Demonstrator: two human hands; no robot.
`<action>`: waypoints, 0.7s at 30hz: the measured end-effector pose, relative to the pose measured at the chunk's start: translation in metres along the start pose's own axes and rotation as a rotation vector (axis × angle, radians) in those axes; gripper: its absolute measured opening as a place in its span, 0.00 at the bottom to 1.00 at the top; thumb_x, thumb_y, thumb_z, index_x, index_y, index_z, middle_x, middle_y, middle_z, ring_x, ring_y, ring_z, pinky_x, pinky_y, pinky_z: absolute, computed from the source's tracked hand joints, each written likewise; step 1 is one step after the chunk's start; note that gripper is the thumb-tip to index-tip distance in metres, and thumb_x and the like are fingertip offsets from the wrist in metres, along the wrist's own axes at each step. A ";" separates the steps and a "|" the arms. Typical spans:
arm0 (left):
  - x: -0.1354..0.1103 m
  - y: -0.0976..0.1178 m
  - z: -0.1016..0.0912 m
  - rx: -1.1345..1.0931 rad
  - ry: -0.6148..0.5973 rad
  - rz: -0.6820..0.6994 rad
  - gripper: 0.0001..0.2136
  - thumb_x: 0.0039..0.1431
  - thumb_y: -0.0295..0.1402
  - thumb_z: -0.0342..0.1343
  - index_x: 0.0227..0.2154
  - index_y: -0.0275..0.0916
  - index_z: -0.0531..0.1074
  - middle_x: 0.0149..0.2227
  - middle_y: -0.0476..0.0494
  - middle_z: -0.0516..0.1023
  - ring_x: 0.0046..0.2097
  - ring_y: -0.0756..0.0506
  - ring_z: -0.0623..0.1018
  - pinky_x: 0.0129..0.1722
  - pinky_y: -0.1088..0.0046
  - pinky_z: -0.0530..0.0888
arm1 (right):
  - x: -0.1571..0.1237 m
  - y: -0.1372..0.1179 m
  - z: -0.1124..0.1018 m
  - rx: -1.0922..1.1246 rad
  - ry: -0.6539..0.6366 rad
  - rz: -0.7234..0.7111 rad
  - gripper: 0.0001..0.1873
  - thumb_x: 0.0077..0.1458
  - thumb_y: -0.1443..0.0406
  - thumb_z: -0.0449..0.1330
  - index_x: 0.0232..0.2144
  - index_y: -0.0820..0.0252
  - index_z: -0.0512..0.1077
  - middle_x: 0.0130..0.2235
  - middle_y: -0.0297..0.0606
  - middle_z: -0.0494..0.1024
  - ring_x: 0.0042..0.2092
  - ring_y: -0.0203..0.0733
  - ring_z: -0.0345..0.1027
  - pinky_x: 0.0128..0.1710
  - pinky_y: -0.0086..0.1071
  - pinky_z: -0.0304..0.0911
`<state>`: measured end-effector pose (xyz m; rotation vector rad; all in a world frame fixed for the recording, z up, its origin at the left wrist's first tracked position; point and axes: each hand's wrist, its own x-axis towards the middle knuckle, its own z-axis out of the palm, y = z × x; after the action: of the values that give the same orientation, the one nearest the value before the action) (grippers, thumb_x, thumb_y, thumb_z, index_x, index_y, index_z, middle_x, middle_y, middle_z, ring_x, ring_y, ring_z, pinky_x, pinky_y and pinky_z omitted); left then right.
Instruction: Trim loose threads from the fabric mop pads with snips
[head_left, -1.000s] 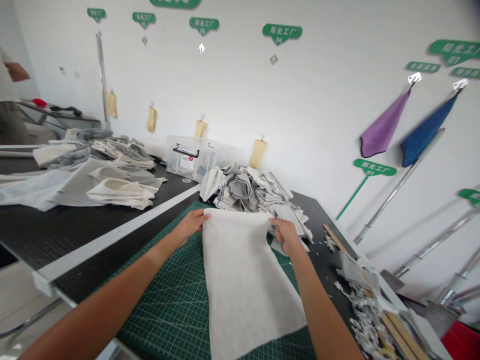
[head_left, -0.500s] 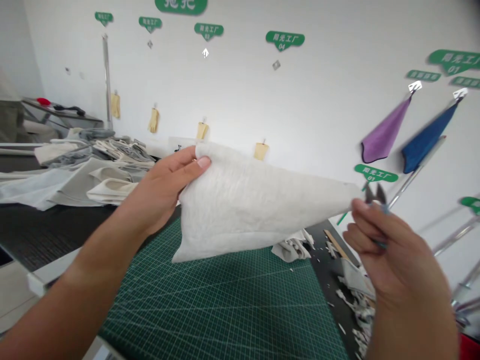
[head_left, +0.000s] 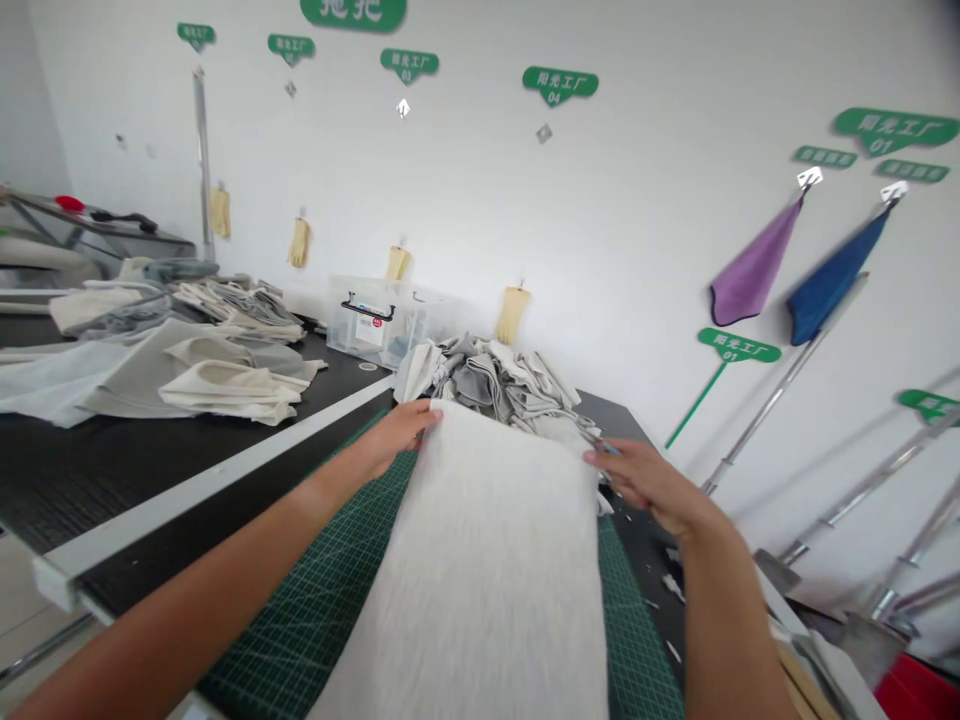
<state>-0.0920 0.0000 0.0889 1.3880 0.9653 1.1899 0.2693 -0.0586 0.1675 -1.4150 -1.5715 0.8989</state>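
A white cloth (head_left: 502, 560) is stretched between my hands over the green cutting mat (head_left: 300, 610), its near part running down out of the frame. My left hand (head_left: 405, 430) pinches its far left corner. At the far right corner, my right hand (head_left: 645, 480) grips the cloth's edge and also holds small blue-handled snips (head_left: 604, 445). The snips' blades point left, partly hidden by the fingers and blurred. Just beyond the cloth's far edge lies a heap of crumpled grey and white cloths (head_left: 502, 380).
Piles of pale fabric (head_left: 217, 370) cover the black table's left side. Behind stands a clear plastic box (head_left: 360, 325) by the wall. A white metal bar (head_left: 217, 480) runs along the mat's left. Cloth scraps (head_left: 673, 585) lie at right, near mop poles (head_left: 787, 385).
Both hands have lowered the cloth and moved it away from me, and it now spreads out wide instead of hanging folded. The box and cloth heap have come into view.
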 end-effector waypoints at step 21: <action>0.048 -0.145 -0.014 0.425 0.066 0.279 0.13 0.59 0.40 0.54 0.39 0.37 0.78 0.37 0.46 0.81 0.40 0.44 0.77 0.41 0.72 0.71 | 0.101 0.089 0.226 -0.219 0.119 -0.275 0.16 0.59 0.53 0.54 0.41 0.54 0.74 0.31 0.33 0.76 0.29 0.39 0.66 0.32 0.30 0.58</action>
<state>-0.0900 0.0718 -0.0465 1.8776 1.1430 1.2881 0.0965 0.0556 0.0054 -1.3304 -1.7609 0.4838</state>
